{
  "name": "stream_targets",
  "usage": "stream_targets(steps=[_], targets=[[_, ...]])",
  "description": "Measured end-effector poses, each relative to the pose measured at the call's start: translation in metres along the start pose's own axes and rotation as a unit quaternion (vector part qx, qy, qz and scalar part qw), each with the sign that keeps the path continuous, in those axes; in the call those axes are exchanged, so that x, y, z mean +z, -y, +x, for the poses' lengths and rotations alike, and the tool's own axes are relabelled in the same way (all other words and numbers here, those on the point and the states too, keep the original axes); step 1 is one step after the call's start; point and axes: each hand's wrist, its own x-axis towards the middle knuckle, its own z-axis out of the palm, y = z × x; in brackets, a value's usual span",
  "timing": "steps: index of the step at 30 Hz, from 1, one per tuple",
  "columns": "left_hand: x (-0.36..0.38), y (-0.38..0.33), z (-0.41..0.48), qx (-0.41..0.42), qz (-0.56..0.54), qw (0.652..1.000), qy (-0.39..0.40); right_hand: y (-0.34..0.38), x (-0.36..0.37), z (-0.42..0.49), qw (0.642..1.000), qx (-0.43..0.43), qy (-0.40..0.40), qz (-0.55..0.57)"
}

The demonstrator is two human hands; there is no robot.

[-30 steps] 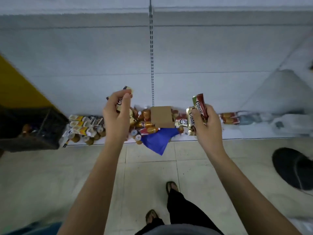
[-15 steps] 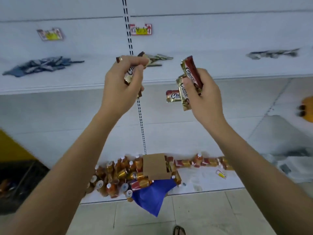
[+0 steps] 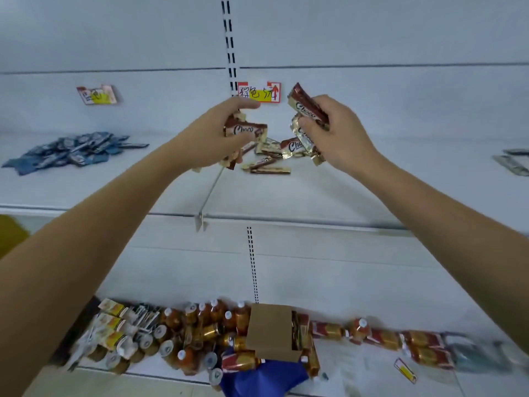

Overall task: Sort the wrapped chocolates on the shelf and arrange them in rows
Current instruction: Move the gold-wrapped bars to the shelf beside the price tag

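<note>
My left hand (image 3: pixel 213 133) grips a few brown-and-gold "Choco" wrapped chocolates (image 3: pixel 244 130) above the white middle shelf (image 3: pixel 286 196). My right hand (image 3: pixel 337 133) holds several more of the same chocolate bars (image 3: pixel 306 108), one sticking up and others hanging below the fingers. Between and under both hands lies a small loose pile of brown chocolates (image 3: pixel 267 164) on the shelf. A heap of blue-wrapped chocolates (image 3: pixel 74 150) lies at the shelf's left.
A red-and-yellow label (image 3: pixel 259 92) and a second label (image 3: pixel 97 94) hang on the back wall. Grey wrappers (image 3: pixel 513 163) lie at the far right. On the bottom shelf stand small bottles (image 3: pixel 200 333), a cardboard box (image 3: pixel 272 330), boxed packs (image 3: pixel 114 325) and a blue bag (image 3: pixel 263 379).
The view has tilted up from the bottom shelf to the middle shelf. Both hands, still holding chocolates, have moved forward over the brown pile.
</note>
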Motion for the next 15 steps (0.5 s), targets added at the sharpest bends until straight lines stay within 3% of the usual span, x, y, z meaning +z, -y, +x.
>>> stream_targets(steps=[3, 7, 12, 15], targets=[[0.002, 0.026, 0.029, -0.053, -0.012, 0.994, 0.099, -0.026, 0.011, 0.031, 0.995, 0.044, 0.088, 0.002], [0.009, 0.059, 0.064, -0.086, -0.098, 0.982, 0.138, -0.056, 0.027, 0.058, 0.983, 0.067, 0.172, -0.027], [0.03, 0.089, 0.098, -0.04, -0.12, 0.979, 0.16, -0.077, 0.037, 0.067, 0.972, 0.053, 0.231, -0.011], [0.047, 0.101, 0.106, -0.03, -0.173, 0.962, 0.21, -0.085, 0.035, 0.064, 0.966, 0.019, 0.251, -0.066]])
